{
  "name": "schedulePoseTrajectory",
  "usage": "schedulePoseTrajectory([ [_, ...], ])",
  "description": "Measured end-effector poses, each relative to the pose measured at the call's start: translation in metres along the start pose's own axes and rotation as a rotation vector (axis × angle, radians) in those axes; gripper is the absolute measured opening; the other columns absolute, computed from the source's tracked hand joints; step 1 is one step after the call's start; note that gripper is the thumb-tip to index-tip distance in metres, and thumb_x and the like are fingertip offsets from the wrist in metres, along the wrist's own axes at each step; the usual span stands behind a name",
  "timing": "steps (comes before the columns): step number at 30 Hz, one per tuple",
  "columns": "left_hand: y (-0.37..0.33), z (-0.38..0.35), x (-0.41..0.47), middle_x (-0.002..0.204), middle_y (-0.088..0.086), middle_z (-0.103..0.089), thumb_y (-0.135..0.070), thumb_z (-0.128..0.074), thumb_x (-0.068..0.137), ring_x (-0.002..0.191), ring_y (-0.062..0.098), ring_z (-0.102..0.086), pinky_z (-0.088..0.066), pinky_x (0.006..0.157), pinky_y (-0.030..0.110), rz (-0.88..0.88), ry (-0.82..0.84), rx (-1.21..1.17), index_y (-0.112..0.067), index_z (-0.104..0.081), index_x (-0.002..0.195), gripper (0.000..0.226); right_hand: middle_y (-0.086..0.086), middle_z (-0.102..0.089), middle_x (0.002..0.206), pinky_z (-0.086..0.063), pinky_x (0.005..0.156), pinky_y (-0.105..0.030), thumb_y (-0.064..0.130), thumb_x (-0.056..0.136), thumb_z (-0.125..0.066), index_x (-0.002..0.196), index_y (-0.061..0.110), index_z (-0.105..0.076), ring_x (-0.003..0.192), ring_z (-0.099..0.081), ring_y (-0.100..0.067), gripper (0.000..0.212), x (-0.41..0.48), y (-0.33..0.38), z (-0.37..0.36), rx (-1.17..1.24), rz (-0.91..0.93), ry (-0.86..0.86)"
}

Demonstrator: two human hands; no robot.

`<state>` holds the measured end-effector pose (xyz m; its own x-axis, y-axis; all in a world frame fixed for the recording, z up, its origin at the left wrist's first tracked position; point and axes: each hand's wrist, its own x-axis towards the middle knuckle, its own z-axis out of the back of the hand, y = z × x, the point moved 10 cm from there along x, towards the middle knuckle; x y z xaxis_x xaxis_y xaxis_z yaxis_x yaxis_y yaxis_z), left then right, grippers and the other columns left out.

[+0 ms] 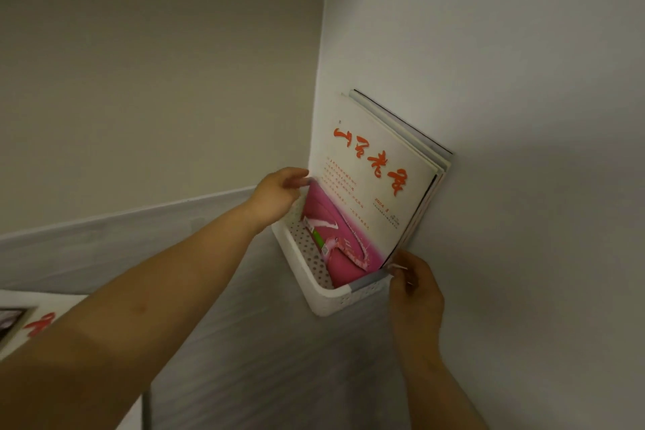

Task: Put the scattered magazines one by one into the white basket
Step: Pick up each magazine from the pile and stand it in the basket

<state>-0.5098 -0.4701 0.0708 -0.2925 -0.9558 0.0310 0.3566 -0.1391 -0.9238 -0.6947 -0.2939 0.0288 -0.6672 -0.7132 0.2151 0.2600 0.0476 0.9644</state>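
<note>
Mid-frame, fingers of my left hand (281, 190) pinch the magazine (377, 167) by its left edge, my right hand (415, 286) its lower corner, holding it upright for the white basket (324, 297).

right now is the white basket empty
No, the white basket holds the red-titled magazine in front, with more magazines behind it.

Basket (324, 293) against wall (523, 115), near corner. In basket: front magazine (370, 192), leaning on rear magazines (412, 136) touching wall. Left hand (275, 192) at basket's left end, gripping front magazine's edge. Right hand (415, 290) at basket's right end, pinching its corner. Loose magazine (35, 325) well left of basket.
</note>
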Motion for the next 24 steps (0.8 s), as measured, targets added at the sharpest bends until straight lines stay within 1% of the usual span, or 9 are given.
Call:
schedulePoseTrajectory([
  [5, 0.023, 0.07, -0.09, 0.098, 0.011, -0.065, 0.005, -0.045, 0.087, 0.081, -0.003, -0.059, -0.04, 0.066, 0.001, -0.106, -0.067, 0.133, 0.003, -0.06, 0.106, 0.023, -0.002, -0.062, 0.088, -0.037, 0.059, 0.002, -0.002, 0.083, -0.051, 0.098, 0.017, -0.062, 0.073, -0.055, -0.01, 0.027, -0.043, 0.028, -0.03, -0.081, 0.121, 0.052],
  [8, 0.07, 0.116, -0.153, 0.081, -0.003, -0.064, 0.005, -0.048, 0.086, 0.07, -0.022, -0.056, -0.037, 0.069, -0.007, -0.028, -0.016, 0.257, -0.003, -0.066, 0.096, 0.021, -0.002, -0.063, 0.091, -0.041, 0.07, -0.019, -0.004, 0.081, -0.053, 0.096, 0.016, -0.063, 0.08, -0.058, -0.017, 0.028, -0.083, 0.04, -0.079, -0.132, 0.183, 0.187],
  [10, 0.104, 0.166, -0.196, 0.079, -0.005, -0.065, 0.004, -0.049, 0.086, 0.071, -0.011, -0.06, -0.038, 0.066, -0.003, 0.067, -0.127, 0.304, -0.015, -0.065, 0.088, 0.024, -0.008, -0.065, 0.091, -0.04, 0.073, -0.02, -0.009, 0.078, -0.055, 0.093, 0.008, -0.065, 0.083, -0.058, -0.017, 0.025, -0.116, 0.05, -0.119, -0.177, 0.259, 0.289],
  [14, 0.18, 0.252, -0.286, 0.101, 0.015, -0.068, 0.007, -0.054, 0.081, 0.094, 0.025, -0.062, -0.044, 0.083, 0.026, 0.328, -0.385, 0.342, -0.003, -0.067, 0.093, 0.02, -0.016, -0.071, 0.087, -0.041, 0.075, -0.018, -0.01, 0.063, -0.07, 0.087, 0.003, -0.069, 0.083, -0.066, -0.019, 0.027, -0.207, 0.066, -0.203, -0.317, 0.443, 0.562],
  [17, 0.227, 0.3, -0.338, 0.112, 0.022, -0.064, 0.005, -0.059, 0.077, 0.106, 0.035, -0.059, -0.042, 0.094, 0.039, 0.476, -0.422, 0.415, 0.001, -0.063, 0.104, 0.028, 0.001, -0.075, 0.083, -0.05, 0.062, -0.017, 0.024, 0.038, -0.089, 0.084, 0.021, -0.072, 0.075, -0.071, -0.012, 0.05, -0.294, 0.075, -0.252, -0.447, 0.66, 0.784],
  [19, 0.249, 0.327, -0.365, 0.121, 0.024, -0.059, -0.003, -0.058, 0.078, 0.114, 0.036, -0.054, -0.038, 0.1, 0.04, 0.531, -0.436, 0.505, 0.002, -0.059, 0.113, 0.035, 0.003, -0.071, 0.104, -0.048, 0.077, -0.012, 0.058, 0.043, -0.078, 0.099, 0.029, -0.067, 0.096, -0.066, -0.006, 0.065, -0.342, 0.063, -0.277, -0.64, 0.657, 0.94],
  [21, 0.267, 0.348, -0.386, 0.129, 0.023, -0.054, -0.016, -0.057, 0.079, 0.12, 0.036, -0.049, -0.036, 0.102, 0.039, 0.569, -0.476, 0.545, 0.001, -0.055, 0.119, 0.044, -0.01, -0.032, 0.147, -0.028, 0.107, -0.02, 0.06, 0.067, -0.059, 0.132, 0.028, -0.039, 0.134, -0.034, -0.013, 0.075, -0.381, 0.049, -0.296, -0.653, 0.637, 1.069],
  [22, 0.274, 0.354, -0.392, 0.133, 0.019, -0.051, -0.02, -0.059, 0.08, 0.122, 0.034, -0.048, -0.036, 0.102, 0.038, 0.594, -0.474, 0.573, -0.003, -0.052, 0.123, 0.047, -0.011, -0.011, 0.152, -0.019, 0.112, -0.025, 0.058, 0.074, -0.052, 0.137, 0.032, -0.026, 0.139, -0.022, -0.016, 0.073, -0.395, 0.043, -0.303, -0.674, 0.632, 1.111],
  [24, 0.288, 0.364, -0.398, 0.138, 0.014, -0.046, -0.029, -0.062, 0.08, 0.125, 0.03, -0.044, -0.036, 0.101, 0.035, 0.653, -0.435, 0.611, -0.011, -0.045, 0.13, 0.055, -0.012, -0.026, 0.148, -0.022, 0.11, -0.027, 0.066, 0.07, -0.044, 0.133, 0.037, -0.034, 0.133, -0.036, -0.016, 0.071, -0.403, 0.049, -0.311, -0.716, 0.713, 1.02],
])
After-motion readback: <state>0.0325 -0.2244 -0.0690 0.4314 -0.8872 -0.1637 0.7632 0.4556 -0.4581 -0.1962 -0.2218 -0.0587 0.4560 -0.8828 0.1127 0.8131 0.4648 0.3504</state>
